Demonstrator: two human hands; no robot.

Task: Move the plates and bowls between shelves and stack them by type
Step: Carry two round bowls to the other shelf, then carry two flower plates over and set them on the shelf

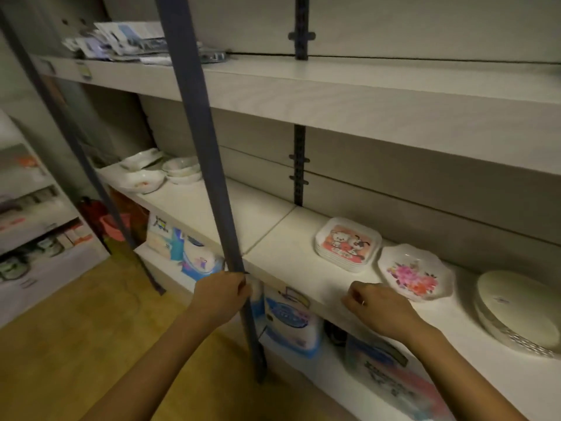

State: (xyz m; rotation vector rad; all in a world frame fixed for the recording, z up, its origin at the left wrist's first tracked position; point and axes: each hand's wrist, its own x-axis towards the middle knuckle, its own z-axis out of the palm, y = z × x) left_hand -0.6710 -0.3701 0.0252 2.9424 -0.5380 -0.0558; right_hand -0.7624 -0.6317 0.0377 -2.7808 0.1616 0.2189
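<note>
- Stack of square white plates with a red cartoon print (347, 244): on the middle white shelf board (267, 220), right of the board's seam and set back near the wall panel.
- Single scalloped white plate with a pink floral centre (414, 275): just beside that stack, on its right.
- Stack of round white plates with a patterned rim (519, 314): further right, near the frame edge.
- White bowls (145, 177): grouped at the far left end of the same shelf, well apart from the plates; two small ones (182, 170) are nested.
- Left hand (224, 296): wrapped firmly round the blue metal upright post (194, 117) at shelf-edge level.
- Right hand (376, 308): at the shelf's front edge, fingers curled under, nothing seen in them.
- Upper shelf (364, 89): loose printed packets (130, 41) at its left end.
- Bottom shelf: blue-and-white tissue packs (291, 323).
- Floor: wood-toned boards (76, 329); lighting dim.
</note>
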